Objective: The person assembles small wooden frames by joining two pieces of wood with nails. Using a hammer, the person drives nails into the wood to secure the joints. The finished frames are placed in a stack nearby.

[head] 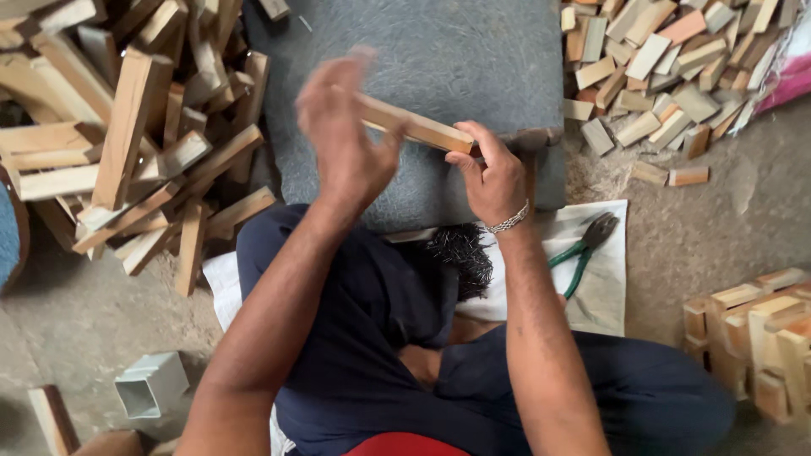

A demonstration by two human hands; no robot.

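Gripping wood strip (414, 127) with left hand (342, 135) and right hand (494, 177), keeping it steady over gray block (473, 59), pliers (583, 245) lying beside right wrist

A long rectangular wooden strip (414, 127) lay across a grey stone slab (456, 59), between a left-hand heap of long wooden offcuts (127, 135) and short wooden blocks (667, 76) at right; green-handled pliers (583, 249) rested on white cloth (604, 287), beside what appeared to be dark nails (463, 253).

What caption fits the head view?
Both hands, left hand and right hand, hold a wooden strip over a grey block.
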